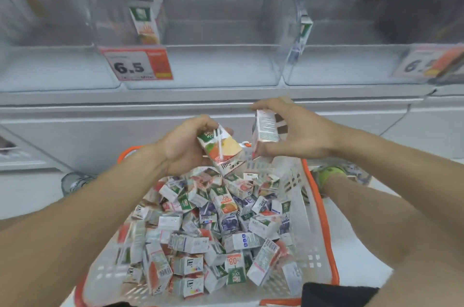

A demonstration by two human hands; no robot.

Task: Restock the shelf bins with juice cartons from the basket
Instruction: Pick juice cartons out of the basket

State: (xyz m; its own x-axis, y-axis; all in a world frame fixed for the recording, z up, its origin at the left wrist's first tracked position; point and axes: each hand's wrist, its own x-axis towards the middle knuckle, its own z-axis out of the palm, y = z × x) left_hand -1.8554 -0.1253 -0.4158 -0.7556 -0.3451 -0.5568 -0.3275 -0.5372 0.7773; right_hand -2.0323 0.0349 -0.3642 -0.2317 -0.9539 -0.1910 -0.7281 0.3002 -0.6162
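Observation:
A white basket with an orange rim [324,221] stands low in front of me, filled with several small juice cartons [221,228] lying jumbled. My left hand [183,146] grips an orange-and-green carton [221,148] above the basket's far end. My right hand [298,131] holds a second carton [265,128] upright, its printed white side toward me. Above them run the clear shelf bins [200,65]; one carton [145,22] stands at the back of the left-middle bin, and another carton [302,35] leans against a divider to the right.
Price labels reading 6.5 hang on the bin fronts at the left [136,64] and right [424,61]. A grey shelf ledge [100,105] runs below the bins. My shoes [75,181] [334,173] show on the pale floor beside the basket.

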